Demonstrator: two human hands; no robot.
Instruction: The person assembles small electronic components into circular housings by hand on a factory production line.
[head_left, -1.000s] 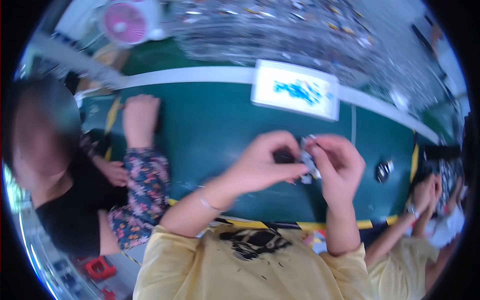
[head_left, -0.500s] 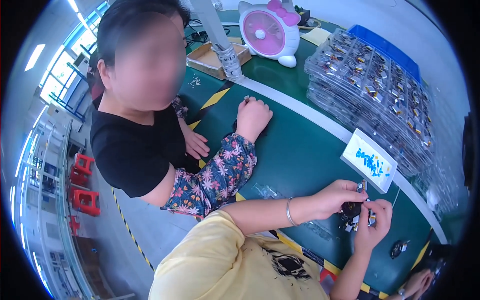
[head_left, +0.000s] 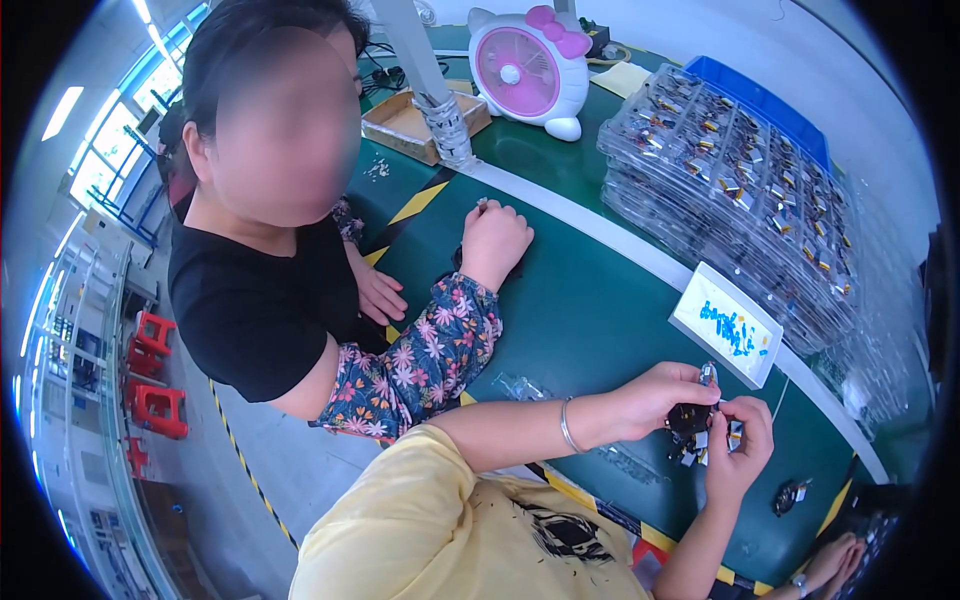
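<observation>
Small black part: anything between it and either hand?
Nothing visible. Both the left hand and the right hand already pinch the small black part directly, above the green table.

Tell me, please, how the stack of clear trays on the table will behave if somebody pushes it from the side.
The stack of clear trays looks like thin moulded plastic, so it is probably light and slightly flexible. It is many layers high, so the upper trays may slide off rather than the whole stack moving. Small parts sit in the pockets and could jump out.
</observation>
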